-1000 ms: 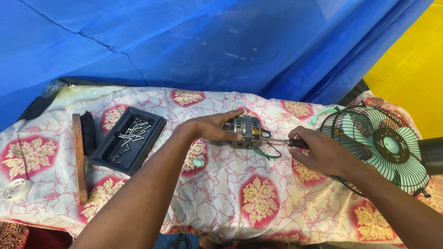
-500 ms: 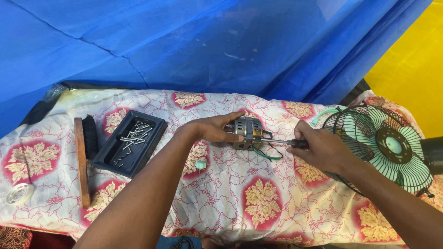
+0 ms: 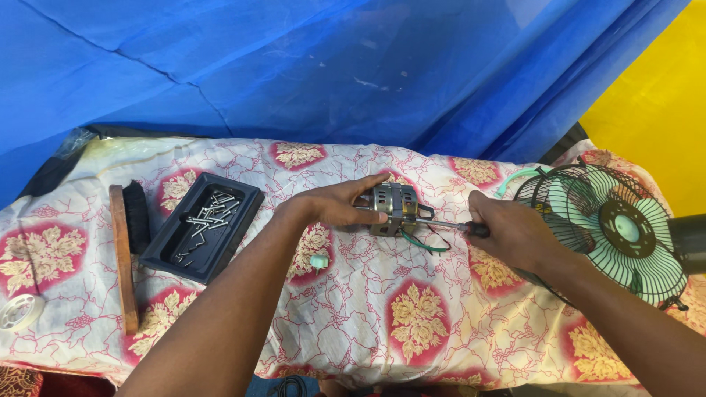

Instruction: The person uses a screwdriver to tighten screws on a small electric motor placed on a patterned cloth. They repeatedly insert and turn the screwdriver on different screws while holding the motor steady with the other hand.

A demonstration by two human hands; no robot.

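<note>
Your left hand [image 3: 342, 206] is closed over the motor [image 3: 393, 208], fingers [image 3: 368, 217] wrapped along its near side and thumb on top, pinning it to the cloth-covered worktop [image 3: 412, 323]. Your right hand [image 3: 515, 234] is shut around a screwdriver [image 3: 448, 226], its shaft running level from your fingers to the motor's end, the tip touching it. Green and black wires [image 3: 423, 244] loop out just below the shaft, between your two hands. A small pale green cap [image 3: 318, 261] lies on the cloth just below your left wrist. Left of your left forearm, near but apart, sits a black rectangular tray [image 3: 246, 213] holding loose screws [image 3: 206, 220]; beyond it a black brush [image 3: 137, 217] and a wooden strip [image 3: 123, 257] lie side by side, and a white tape roll [image 3: 18, 312] rests at the far left edge. Just right of your right hand, a green fan [image 3: 618, 228] in its wire cage lies tilted at the worktop's right end. The widest bare cloth lies below your hands, toward the near edge; a blue tarp [image 3: 294, 66] hangs close behind the far edge.
</note>
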